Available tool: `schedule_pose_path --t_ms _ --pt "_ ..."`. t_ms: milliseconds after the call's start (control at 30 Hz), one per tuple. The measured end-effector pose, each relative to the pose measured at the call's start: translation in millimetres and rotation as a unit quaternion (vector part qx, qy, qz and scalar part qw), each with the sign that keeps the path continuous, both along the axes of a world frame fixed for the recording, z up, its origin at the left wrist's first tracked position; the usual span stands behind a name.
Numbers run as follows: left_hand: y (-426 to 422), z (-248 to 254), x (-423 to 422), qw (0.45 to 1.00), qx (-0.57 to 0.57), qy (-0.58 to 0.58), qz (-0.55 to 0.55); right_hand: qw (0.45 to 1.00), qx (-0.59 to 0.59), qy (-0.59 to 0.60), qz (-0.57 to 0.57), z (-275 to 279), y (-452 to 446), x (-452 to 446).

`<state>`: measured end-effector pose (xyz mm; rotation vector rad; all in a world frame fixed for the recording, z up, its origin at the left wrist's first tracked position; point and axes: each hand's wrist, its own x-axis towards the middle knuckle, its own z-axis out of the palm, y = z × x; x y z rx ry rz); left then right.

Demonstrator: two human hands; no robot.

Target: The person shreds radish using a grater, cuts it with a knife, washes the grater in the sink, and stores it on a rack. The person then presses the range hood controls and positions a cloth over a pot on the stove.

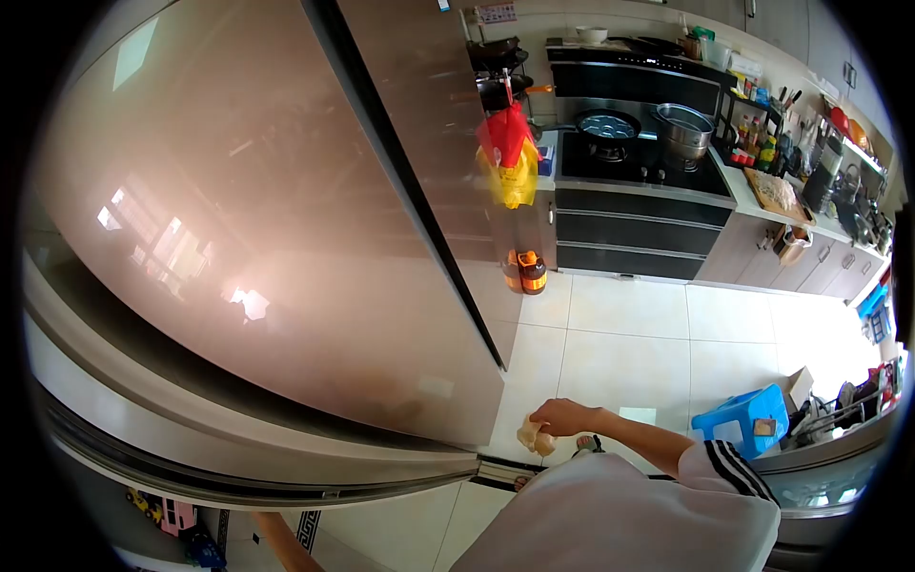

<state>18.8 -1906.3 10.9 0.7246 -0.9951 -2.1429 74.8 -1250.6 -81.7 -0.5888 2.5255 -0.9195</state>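
Note:
My right hand (562,417) is closed around a pale tan, lumpy thing (536,436), held low in front of me over the tiled floor; its kind is not clear. Close to its left stands the glossy pinkish door panel (315,219) of a tall refrigerator-like unit, split by a dark vertical strip (410,191). Of my left arm only the forearm (283,543) shows at the bottom left. The panel's curved edge (286,481) hides my left hand and fingers.
Ahead, a black stove (629,234) carries a frying pan (607,126) and a steel pot (684,133). Red and yellow bags (513,176) hang beside it, above dark bottles (532,274) on the floor. To the right are a blue stool (742,419) and a counter with a cutting board (777,195).

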Motion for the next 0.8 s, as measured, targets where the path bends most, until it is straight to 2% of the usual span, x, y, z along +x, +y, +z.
schedule_pose_path --t_ms 300,400,800 --pt "12.3 -12.6 -15.7 1.000 -0.005 -0.016 -0.015 0.999 -0.019 0.014 0.034 -15.2 -15.5 -6.2" --pt "24.4 -14.5 -23.8 0.999 -0.012 -0.029 -0.011 0.999 -0.013 -0.015 0.032 -11.2 -13.9 -8.0" --pt "68.5 -17.0 -68.5 0.997 -0.029 -0.062 -0.038 1.000 -0.003 -0.013 0.005 -28.9 -5.4 -11.0"
